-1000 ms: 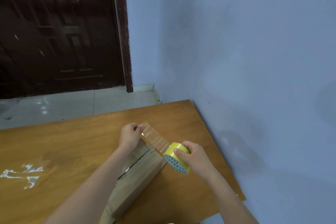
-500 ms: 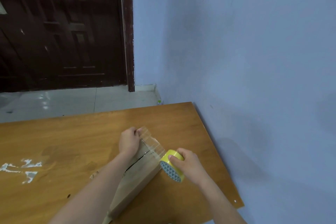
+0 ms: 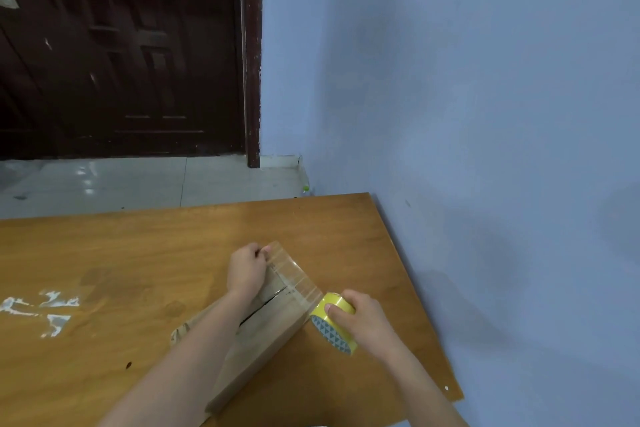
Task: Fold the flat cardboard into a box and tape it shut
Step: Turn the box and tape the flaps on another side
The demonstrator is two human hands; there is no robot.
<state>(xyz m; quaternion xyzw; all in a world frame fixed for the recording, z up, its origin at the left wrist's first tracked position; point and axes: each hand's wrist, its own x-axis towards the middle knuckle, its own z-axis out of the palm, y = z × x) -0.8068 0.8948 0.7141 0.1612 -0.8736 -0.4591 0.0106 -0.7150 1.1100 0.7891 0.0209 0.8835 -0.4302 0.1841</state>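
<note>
A person stretches clear tape (image 3: 292, 276) across the far end of a folded cardboard box (image 3: 266, 333) lying near the right edge of a wooden table (image 3: 138, 253). The left hand (image 3: 246, 270) pinches the tape's free end just past the box's far end; the right hand (image 3: 360, 317) grips the yellow tape roll (image 3: 330, 322) at the box's right side. Tape scraps (image 3: 41, 308) cling near the table's left edge.

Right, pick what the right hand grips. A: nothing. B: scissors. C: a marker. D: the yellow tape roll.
D: the right hand is closed around the tape roll beside the box, while the left hand pinches the free end of the clear strip stretched over the box's far end.
</note>
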